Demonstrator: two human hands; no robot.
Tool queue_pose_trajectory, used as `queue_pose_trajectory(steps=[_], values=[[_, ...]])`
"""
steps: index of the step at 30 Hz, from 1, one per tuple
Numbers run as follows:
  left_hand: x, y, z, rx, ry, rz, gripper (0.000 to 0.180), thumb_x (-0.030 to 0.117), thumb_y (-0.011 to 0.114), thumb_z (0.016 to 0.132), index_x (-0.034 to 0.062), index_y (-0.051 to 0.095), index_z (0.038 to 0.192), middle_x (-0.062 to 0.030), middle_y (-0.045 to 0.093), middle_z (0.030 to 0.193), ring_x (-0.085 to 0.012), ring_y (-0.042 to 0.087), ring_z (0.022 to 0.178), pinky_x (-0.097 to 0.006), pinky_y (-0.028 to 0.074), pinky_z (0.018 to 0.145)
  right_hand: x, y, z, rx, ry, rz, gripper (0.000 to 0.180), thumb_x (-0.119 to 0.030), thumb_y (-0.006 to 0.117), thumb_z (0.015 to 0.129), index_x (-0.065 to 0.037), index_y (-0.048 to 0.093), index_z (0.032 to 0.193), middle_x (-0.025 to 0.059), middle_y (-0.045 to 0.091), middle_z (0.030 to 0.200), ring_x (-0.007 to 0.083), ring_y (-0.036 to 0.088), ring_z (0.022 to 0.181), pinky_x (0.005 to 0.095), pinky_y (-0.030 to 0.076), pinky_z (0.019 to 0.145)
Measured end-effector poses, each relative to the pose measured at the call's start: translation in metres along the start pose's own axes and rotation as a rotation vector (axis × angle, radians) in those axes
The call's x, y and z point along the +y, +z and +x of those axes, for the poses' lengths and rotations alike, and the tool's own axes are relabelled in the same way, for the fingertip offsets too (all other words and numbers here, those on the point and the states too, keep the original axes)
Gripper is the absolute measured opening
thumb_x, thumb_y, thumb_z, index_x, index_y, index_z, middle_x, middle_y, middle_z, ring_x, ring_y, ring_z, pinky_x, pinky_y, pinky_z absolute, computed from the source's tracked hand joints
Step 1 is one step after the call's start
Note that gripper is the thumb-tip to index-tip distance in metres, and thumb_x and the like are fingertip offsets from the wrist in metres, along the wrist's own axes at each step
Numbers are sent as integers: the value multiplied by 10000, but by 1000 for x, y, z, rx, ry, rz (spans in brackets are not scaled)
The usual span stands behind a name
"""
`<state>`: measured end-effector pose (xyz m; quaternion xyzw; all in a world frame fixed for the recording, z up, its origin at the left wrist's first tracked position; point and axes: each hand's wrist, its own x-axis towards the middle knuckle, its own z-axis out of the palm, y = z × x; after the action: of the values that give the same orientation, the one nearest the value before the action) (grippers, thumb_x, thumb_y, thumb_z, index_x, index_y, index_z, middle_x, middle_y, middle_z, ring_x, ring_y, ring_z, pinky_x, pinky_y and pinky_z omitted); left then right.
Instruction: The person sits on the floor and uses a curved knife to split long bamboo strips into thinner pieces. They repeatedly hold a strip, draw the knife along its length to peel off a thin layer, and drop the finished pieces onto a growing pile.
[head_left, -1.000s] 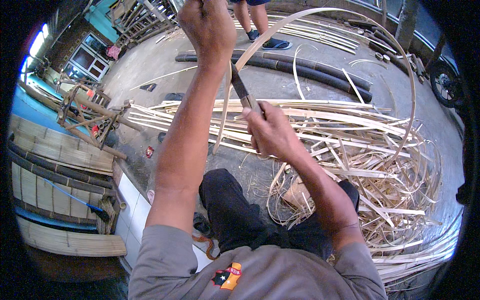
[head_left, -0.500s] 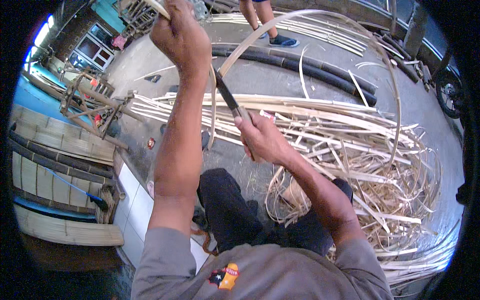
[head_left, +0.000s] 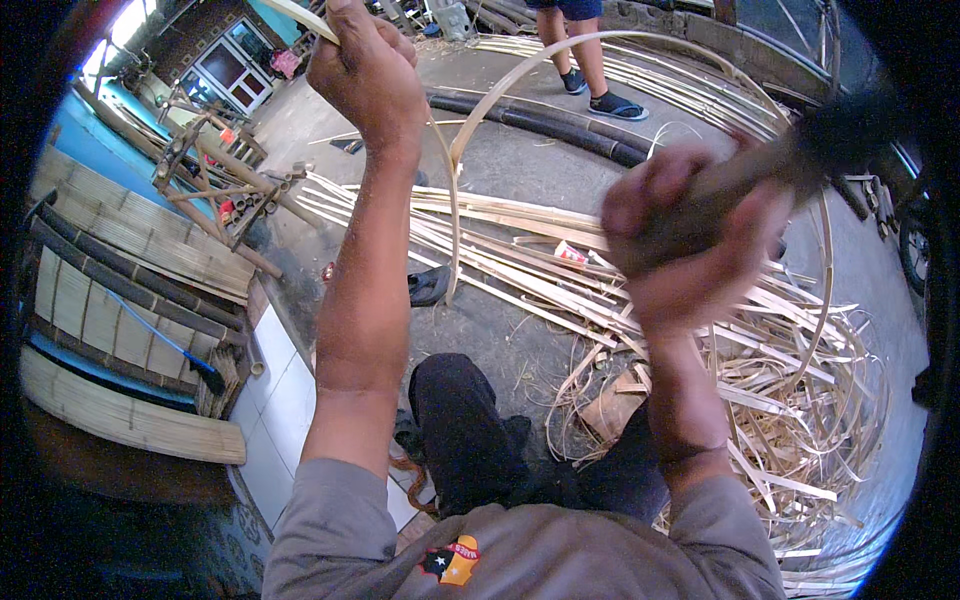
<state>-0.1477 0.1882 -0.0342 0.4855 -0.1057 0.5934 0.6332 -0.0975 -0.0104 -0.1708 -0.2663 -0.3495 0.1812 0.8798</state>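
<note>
Dark poles [head_left: 560, 120] beyond, bystander's feet [head_left: 600, 95], tiled ledge [head_left: 285, 395] left.

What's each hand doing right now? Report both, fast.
Left hand: closed around a thin bamboo strip, raised high.
Right hand: closed on a dark knife handle; blurred.

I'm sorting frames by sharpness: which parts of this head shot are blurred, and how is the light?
Head view: the right hand and the dark knife it grips are smeared by motion blur; the left hand, gripping a bamboo strip, is sharp. Even daylight, soft shadows, no glare. Fisheye bends the stacked bamboo slats at the rim; corners are black.
</note>
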Motion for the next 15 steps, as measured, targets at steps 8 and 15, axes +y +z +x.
queue_pose_trajectory(steps=[8, 15], values=[[0, -9, -16, 139, 292, 568, 476, 450, 565, 1001, 90, 492, 699, 9, 368, 500, -108, 377, 400, -280, 285, 388, 80, 11, -38, -332, 816, -580, 409, -441, 504, 1048, -64, 482, 891, 25, 526, 642, 131, 541, 498, 311, 425, 434], [2, -21, 3, 202, 335, 637, 525, 454, 559, 1008, 65, 488, 662, 3, 388, 501, -110, 366, 395, -290, 267, 389, 19, 15, -11, -268, 183, -663, 400, -430, 490, 1047, -36, 555, 1014, 81, 576, 789, 156, 583, 600, 318, 461, 489]])
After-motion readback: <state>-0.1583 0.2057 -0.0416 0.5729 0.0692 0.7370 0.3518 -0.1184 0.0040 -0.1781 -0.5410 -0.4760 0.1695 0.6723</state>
